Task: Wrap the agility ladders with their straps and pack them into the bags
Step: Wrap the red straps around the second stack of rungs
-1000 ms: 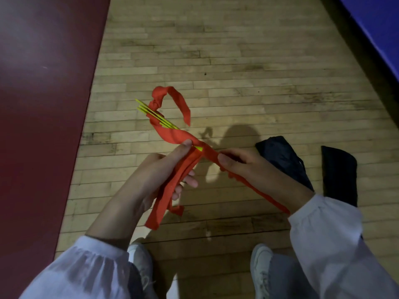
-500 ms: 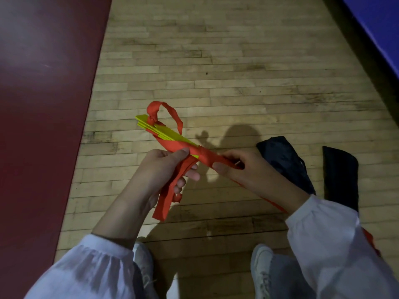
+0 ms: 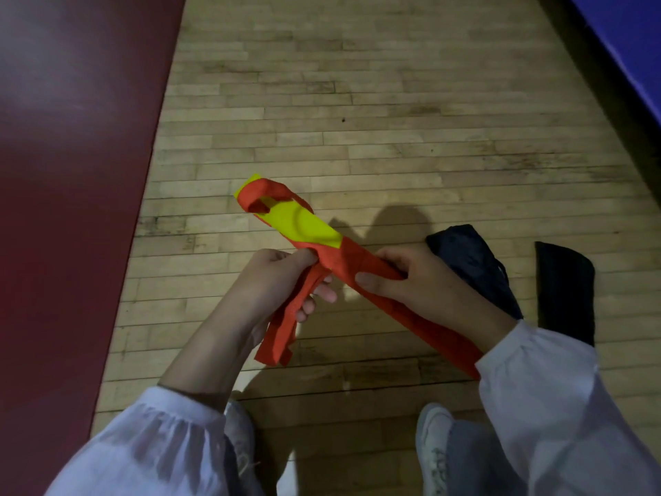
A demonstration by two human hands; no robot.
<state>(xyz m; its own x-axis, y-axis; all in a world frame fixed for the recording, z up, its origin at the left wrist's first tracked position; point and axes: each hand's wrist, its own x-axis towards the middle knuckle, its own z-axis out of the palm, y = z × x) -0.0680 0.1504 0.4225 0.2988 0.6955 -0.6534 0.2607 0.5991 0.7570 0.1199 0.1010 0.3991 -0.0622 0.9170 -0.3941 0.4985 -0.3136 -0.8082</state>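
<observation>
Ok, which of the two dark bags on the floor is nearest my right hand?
The crumpled dark bag, partly behind your right hand. The flat black bag lies farther right, clear of the hand.

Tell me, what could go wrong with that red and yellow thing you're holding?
The loose red loop at the far tip of the yellow rungs might slip off, so the wrap could unravel. The strap tails hanging below the left hand are free and could tangle if that grip eases. The right hand holds only the near part of the wrapped bundle, so the rungs might fan out.
</observation>
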